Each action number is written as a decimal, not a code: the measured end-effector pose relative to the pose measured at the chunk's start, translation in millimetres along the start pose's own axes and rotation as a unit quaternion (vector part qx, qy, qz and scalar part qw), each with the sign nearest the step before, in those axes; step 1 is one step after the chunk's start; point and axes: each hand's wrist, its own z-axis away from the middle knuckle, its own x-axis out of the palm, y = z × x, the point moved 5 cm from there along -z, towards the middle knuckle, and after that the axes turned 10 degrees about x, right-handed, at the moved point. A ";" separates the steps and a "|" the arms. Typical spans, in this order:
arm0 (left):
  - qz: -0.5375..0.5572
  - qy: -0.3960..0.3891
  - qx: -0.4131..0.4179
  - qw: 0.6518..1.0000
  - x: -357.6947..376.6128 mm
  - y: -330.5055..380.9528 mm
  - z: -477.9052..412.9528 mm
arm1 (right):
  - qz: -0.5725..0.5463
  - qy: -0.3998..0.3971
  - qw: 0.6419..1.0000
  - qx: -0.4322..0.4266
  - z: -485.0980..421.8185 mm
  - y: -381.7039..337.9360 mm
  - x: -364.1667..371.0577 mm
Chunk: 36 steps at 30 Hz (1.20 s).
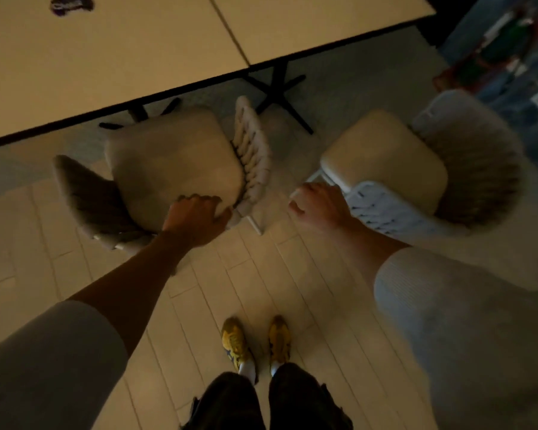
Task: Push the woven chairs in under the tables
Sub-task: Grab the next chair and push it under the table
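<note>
Two woven chairs, pale rope backs, cushioned seats: left chair (174, 169) gripped by left hand (196, 217); right chair (416, 172) gripped by right hand (319, 203); both near tables (137, 57).

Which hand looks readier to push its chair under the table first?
The left hand, probably: it grips the left woven chair, which already sits at the table edge. The right woven chair stands farther out.

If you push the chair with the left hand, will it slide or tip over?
Probably slide: the left woven chair looks light, with thin legs on smooth floorboards. It may swivel, since the left hand grips one back corner. Tipping seems unlikely with so wide a seat.
</note>
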 end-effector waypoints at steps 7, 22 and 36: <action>-0.027 -0.026 0.132 0.991 -67.7 118.9 -47.7 | -0.048 0.010 0.989 0.140 72.6 122.5 -62.6; -0.115 -0.076 0.326 0.935 -125.5 441.3 -108.7 | -0.103 -0.006 0.949 0.298 259.5 409.5 -142.5; -0.075 -0.127 0.293 0.945 -73.7 679.1 -132.9 | -0.010 -0.050 0.976 0.211 296.0 623.7 -128.6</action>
